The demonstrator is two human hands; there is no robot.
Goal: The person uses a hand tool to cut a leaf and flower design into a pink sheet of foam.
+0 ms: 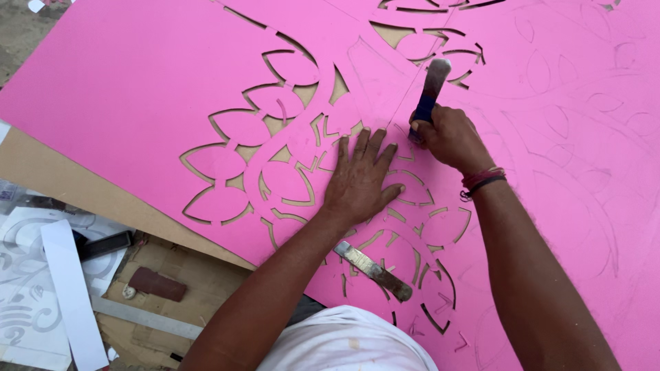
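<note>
A large pink sheet (137, 89) lies flat, cut through with leaf shapes and a winding stem, and pencilled leaf outlines cover its right side. My left hand (359, 177) rests flat on the cut pattern with fingers spread. Just to its right, my right hand (448, 136) is closed around a cutting tool (430, 89) with a blue-taped handle, its lower end down at the sheet. A flat metal blade (375, 270) lies loose on the sheet below my left hand.
Brown cardboard (48, 178) shows under the pink sheet at the left. Lower left lie white paper strips (72, 295), a metal ruler (144, 317), a small brown block (157, 284) and a dark flat tool (106, 244).
</note>
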